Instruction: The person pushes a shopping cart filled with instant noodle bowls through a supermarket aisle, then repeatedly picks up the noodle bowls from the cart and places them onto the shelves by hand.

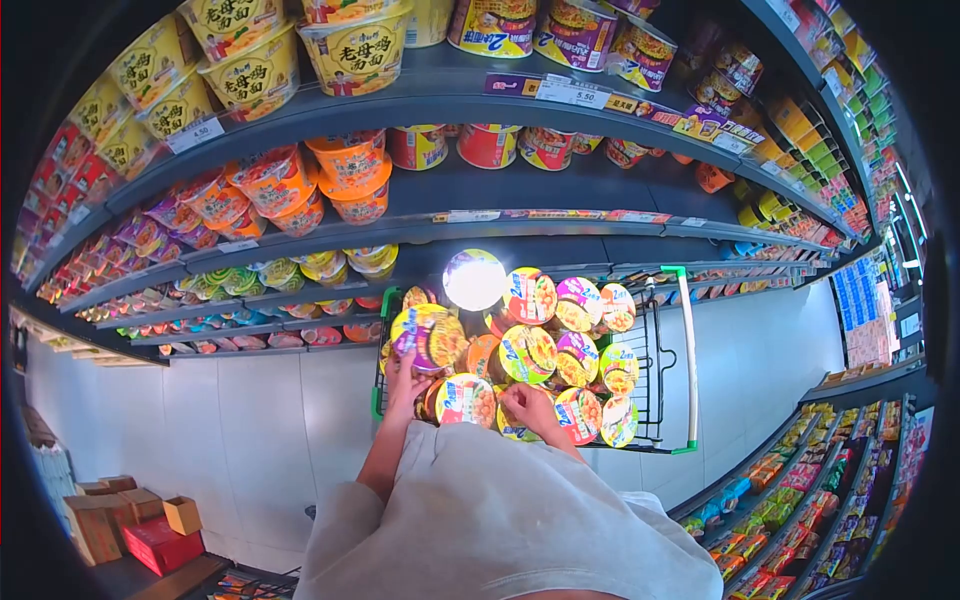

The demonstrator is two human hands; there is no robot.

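My left hand (404,383) is closed around the lower side of a purple and yellow instant noodle tub (428,337), held over the left end of a wire shopping cart (652,385). The cart holds many round noodle tubs, lids up. My right hand (530,408) rests among them with fingers curled, beside a red-lidded noodle tub (578,416) and over a yellow-green lid partly covered by the hand. What its fingertips grip, if anything, is hidden. Close to my left hand sits a white and red lidded tub (466,401). A bright glare whitens another lid (475,280) at the back.
Shelves (560,235) of noodle tubs rise in front, with yellow tubs (355,50) on top and orange tubs (350,170) below. Packaged goods (790,500) fill a rack at right. Cardboard boxes (97,525) and a red box (163,545) stand at lower left.
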